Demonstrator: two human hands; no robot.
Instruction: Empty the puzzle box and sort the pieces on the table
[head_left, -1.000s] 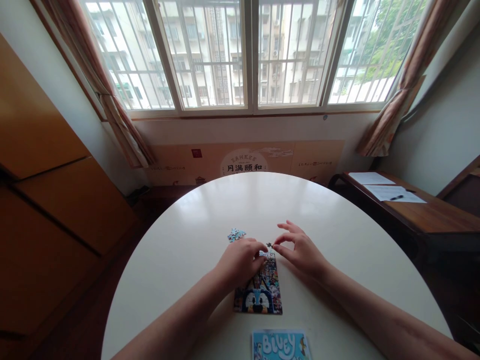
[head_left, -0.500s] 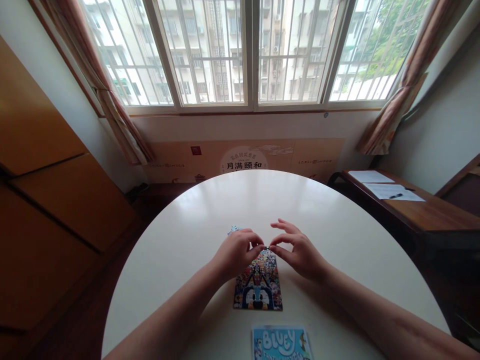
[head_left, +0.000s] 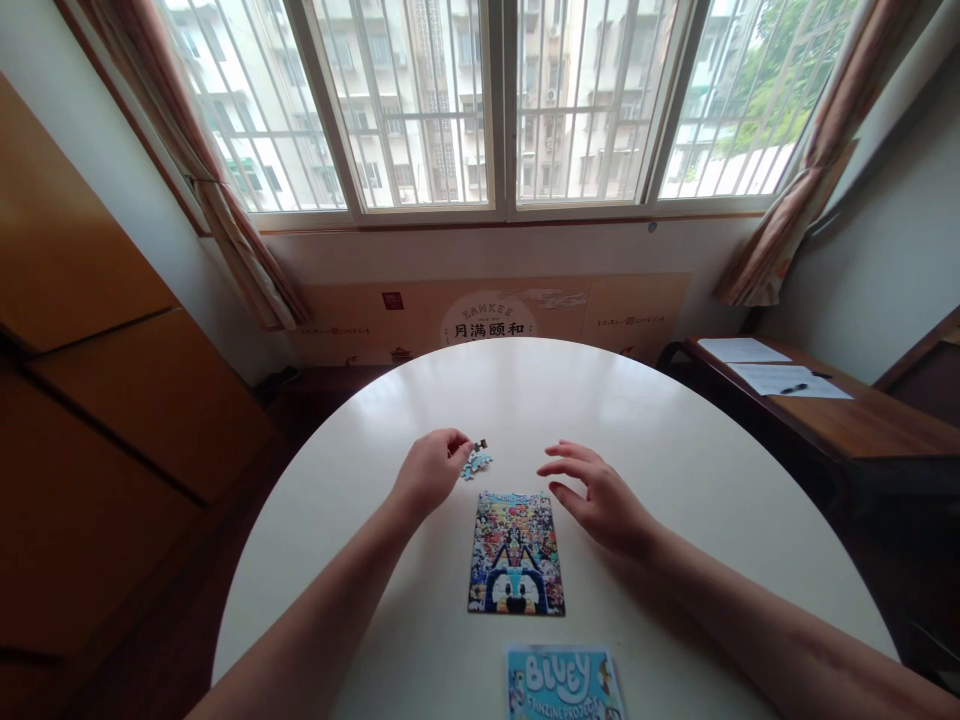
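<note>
now shifted to mid-frame, the left hand point(head_left: 429, 468) pinches a dark jigsaw piece point(head_left: 481, 445) by the pale-blue loose pieces point(head_left: 477, 465); the right hand point(head_left: 600, 497) looks spread and empty, so that piece seems unfitted, apart from the jigsaw puzzle point(head_left: 516, 550) at lower centre.

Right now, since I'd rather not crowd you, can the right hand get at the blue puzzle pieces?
Probably yes: nothing visible stands between the open right hand and the blue puzzle pieces, though the left hand, holding a dark piece close to them, might hinder it.
</note>
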